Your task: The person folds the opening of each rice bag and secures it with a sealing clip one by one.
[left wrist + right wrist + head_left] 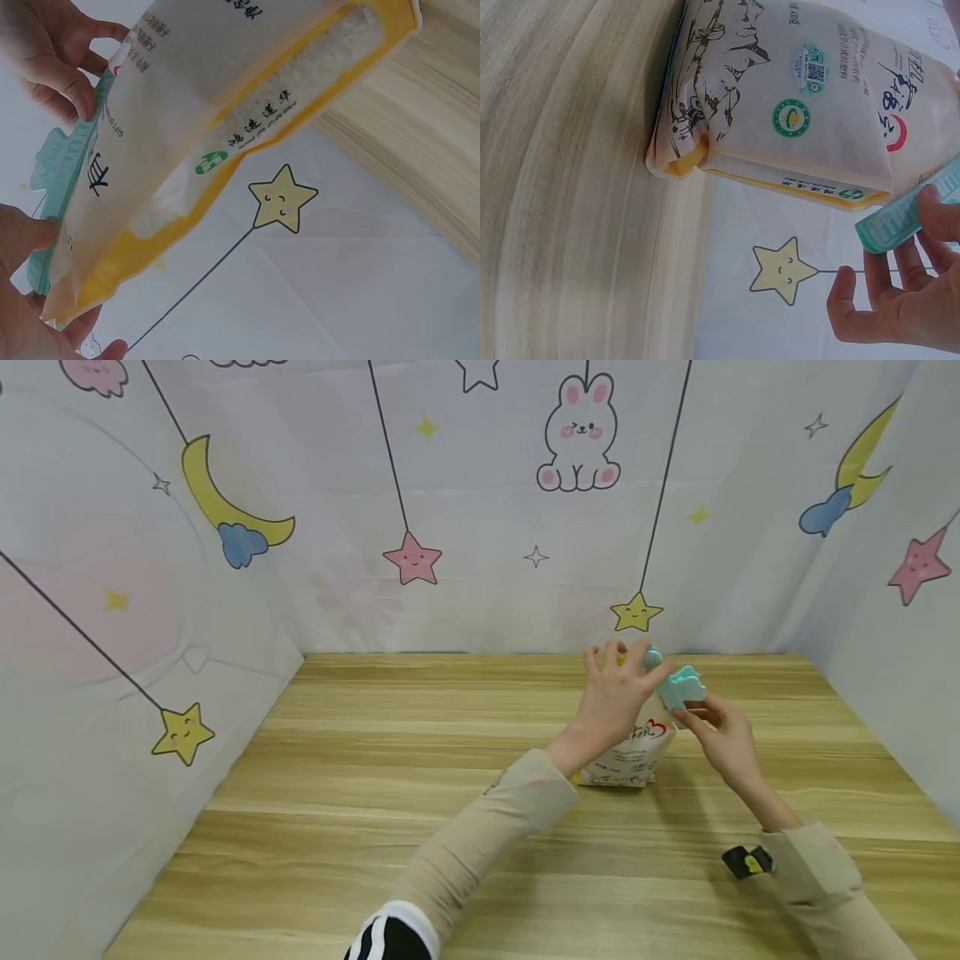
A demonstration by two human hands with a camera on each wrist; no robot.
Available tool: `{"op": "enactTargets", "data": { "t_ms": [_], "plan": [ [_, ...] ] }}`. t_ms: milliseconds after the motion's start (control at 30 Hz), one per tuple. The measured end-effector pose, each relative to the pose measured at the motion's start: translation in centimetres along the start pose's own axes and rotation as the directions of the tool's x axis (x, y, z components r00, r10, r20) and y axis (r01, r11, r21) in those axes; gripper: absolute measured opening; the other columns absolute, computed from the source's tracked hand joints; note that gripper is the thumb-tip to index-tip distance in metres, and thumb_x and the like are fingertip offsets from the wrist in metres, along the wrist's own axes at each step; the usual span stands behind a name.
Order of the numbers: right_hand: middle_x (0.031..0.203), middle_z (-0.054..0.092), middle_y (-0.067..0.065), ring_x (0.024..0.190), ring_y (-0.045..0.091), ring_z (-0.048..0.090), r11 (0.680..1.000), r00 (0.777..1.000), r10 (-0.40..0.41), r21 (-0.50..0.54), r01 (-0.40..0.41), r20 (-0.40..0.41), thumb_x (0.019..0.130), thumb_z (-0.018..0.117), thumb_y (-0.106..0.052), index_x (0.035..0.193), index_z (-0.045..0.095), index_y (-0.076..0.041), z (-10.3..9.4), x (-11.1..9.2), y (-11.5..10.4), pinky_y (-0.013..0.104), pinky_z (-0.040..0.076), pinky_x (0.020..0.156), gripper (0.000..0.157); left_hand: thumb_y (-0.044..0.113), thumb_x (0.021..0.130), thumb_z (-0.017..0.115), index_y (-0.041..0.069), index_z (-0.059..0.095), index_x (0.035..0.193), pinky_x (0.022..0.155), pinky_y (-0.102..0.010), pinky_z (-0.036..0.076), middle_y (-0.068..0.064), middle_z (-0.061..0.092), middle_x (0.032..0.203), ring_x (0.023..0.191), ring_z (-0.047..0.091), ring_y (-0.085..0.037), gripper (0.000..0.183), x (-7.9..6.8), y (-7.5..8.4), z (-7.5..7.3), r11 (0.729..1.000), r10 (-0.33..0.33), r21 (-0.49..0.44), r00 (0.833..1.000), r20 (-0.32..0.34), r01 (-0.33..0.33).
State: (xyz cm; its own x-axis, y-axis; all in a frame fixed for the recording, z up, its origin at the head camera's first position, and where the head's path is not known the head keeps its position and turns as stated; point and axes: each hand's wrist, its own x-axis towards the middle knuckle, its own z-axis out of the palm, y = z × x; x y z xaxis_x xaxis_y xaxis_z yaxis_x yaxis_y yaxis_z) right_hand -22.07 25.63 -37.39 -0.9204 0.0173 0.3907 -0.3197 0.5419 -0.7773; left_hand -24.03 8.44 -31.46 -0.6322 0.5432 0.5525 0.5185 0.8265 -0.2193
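Observation:
A white rice bag [626, 762] with yellow side panels stands on the table, its grains showing through a side window [300, 67]. Across its upper part runs a long teal bag clip [682, 687] with a cloud-shaped piece on it. My left hand [613, 697] is at the top of the bag. In the left wrist view, its thumb presses one end of the clip [64, 187] and its fingers reach behind the bag. With thumb and fingers, my right hand [723, 739] pinches the clip's other end, lower down at the bag's right side.
The wood-grain table [375, 793] reaches back to a white curtain [480, 485] printed with stars, moons and a rabbit. Curtain also hangs along both sides. A small black and yellow item [747, 862] is beside the right sleeve cuff [813, 864].

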Motion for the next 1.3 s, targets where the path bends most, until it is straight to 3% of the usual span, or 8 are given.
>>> {"op": "enactTargets", "data": {
  "t_ms": [100, 300, 467, 700, 900, 1033, 1167, 1300],
  "plan": [
    [0.095, 0.059, -0.016, 0.089, -0.003, 0.055, 0.999, 1.000, -0.003, -0.034, 0.004, 0.009, 0.089, 0.053, -0.019, 0.115, 0.055, 0.003, -0.1, -0.1, -0.2, 0.009, 0.041, 0.072, 0.034, 0.012, 0.083, 0.057, 0.036, 0.044, 0.126, 0.090, -0.043, 0.035, 0.001, 0.040, 0.131, 0.109, 0.041, -0.020, 0.051, 0.0, -0.1, 0.1, 1.000, -0.001, -0.015, 1.000, -0.016, 0.001],
    [0.109, 0.057, 0.027, 0.103, 0.042, 0.052, 0.997, 0.999, -0.006, -0.079, 0.009, 0.041, 0.092, 0.046, -0.017, 0.119, 0.050, 0.005, -0.3, -0.4, -0.6, 0.045, 0.048, 0.080, 0.035, 0.017, 0.088, 0.052, 0.035, 0.041, 0.131, 0.088, -0.039, 0.033, 0.003, 0.041, 0.132, 0.110, 0.041, -0.020, 0.048, -0.1, -0.2, 0.2, 1.000, -0.007, -0.018, 0.999, -0.043, 0.006],
    [0.109, 0.056, 0.029, 0.103, 0.044, 0.052, 0.996, 0.999, -0.028, -0.085, 0.030, 0.027, 0.094, 0.043, -0.016, 0.117, 0.050, 0.008, -0.1, -0.4, -0.6, 0.051, 0.045, 0.080, 0.034, 0.020, 0.088, 0.052, 0.034, 0.040, 0.131, 0.086, -0.038, 0.033, 0.002, 0.043, 0.131, 0.108, 0.042, -0.020, 0.046, -0.3, -0.3, 0.2, 1.000, -0.008, -0.023, 0.997, -0.078, 0.006],
    [0.108, 0.057, 0.025, 0.101, 0.039, 0.052, 0.993, 1.000, -0.023, -0.119, 0.023, -0.004, 0.094, 0.042, -0.019, 0.112, 0.053, 0.008, -0.1, -0.5, -0.7, 0.020, 0.048, 0.076, 0.034, 0.030, 0.090, 0.048, 0.032, 0.041, 0.130, 0.084, -0.037, 0.033, 0.002, 0.043, 0.130, 0.106, 0.043, -0.019, 0.040, -0.6, -0.6, 0.4, 0.999, -0.006, -0.044, 0.991, -0.131, 0.000],
    [0.112, 0.053, 0.029, 0.104, 0.045, 0.050, 0.995, 1.000, -0.019, -0.095, 0.019, 0.005, 0.095, 0.038, -0.020, 0.114, 0.051, 0.009, -0.3, -0.7, -0.9, 0.057, 0.042, 0.081, 0.037, 0.029, 0.091, 0.046, 0.030, 0.044, 0.128, 0.082, -0.034, 0.032, 0.001, 0.042, 0.130, 0.106, 0.043, -0.019, 0.038, -1.0, -0.8, 0.6, 0.996, -0.005, -0.092, 0.981, -0.195, -0.013],
    [0.114, 0.054, 0.026, 0.102, 0.018, 0.055, 0.994, 1.000, -0.024, -0.110, 0.025, 0.004, 0.096, 0.035, -0.021, 0.115, 0.051, 0.007, -0.5, -1.0, -1.0, 0.057, 0.042, 0.082, 0.038, 0.029, 0.091, 0.045, 0.029, 0.045, 0.127, 0.084, -0.033, 0.031, 0.001, 0.042, 0.130, 0.106, 0.043, -0.020, 0.036, -1.2, -0.8, 0.7, 0.993, -0.018, -0.118, 0.969, -0.246, -0.011],
    [0.114, 0.056, 0.024, 0.092, -0.020, 0.038, 0.992, 1.000, -0.031, -0.126, 0.031, 0.001, 0.097, 0.033, -0.023, 0.117, 0.051, 0.005, -0.6, -1.2, -1.0, 0.053, 0.042, 0.082, 0.039, 0.030, 0.090, 0.046, 0.027, 0.046, 0.127, 0.085, -0.033, 0.031, 0.001, 0.044, 0.128, 0.106, 0.043, -0.019, 0.037, -1.5, -0.9, 0.8, 0.989, -0.040, -0.149, 0.961, -0.273, -0.001],
    [0.112, 0.059, 0.021, 0.091, -0.024, 0.036, 0.992, 0.999, -0.039, -0.117, 0.039, 0.000, 0.097, 0.034, -0.023, 0.118, 0.052, 0.002, -0.9, -1.4, -1.0, 0.036, 0.046, 0.081, 0.038, 0.030, 0.090, 0.047, 0.024, 0.044, 0.128, 0.089, -0.034, 0.032, -0.001, 0.045, 0.129, 0.109, 0.043, -0.019, 0.038, -1.9, -0.9, 0.6, 0.980, -0.061, -0.200, 0.961, -0.269, 0.006]
  ]
}}
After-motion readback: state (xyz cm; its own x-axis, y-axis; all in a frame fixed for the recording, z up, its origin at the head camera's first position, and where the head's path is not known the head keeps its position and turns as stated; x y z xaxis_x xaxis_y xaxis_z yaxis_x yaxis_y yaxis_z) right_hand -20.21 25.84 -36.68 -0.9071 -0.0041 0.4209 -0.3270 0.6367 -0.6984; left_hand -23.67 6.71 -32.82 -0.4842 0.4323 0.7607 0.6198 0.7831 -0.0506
